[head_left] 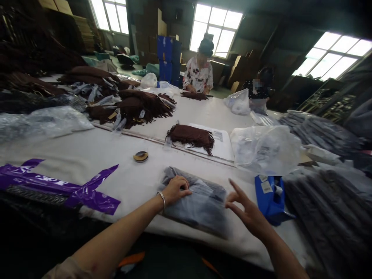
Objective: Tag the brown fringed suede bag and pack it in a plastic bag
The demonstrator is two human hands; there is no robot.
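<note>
Grey bagged garment (200, 201) seems mid-smoothing: your left hand (176, 190) grips its ten-o'clock corner with curled fingers, while your right hand (247, 211) hovers open and empty at three o'clock, needing to land flat.

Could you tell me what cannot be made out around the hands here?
Head view: whether the left hand pinches or presses the grey bagged garment; curled fingers hide it.
Head view: tag print on the blue bag; too small.
Head view: grey stack; right edge cuts it.

The left hand (175, 190) presses a bagged grey garment (200, 201) on the table (95, 155) (right hand (247, 213) open, just beside it).
</note>
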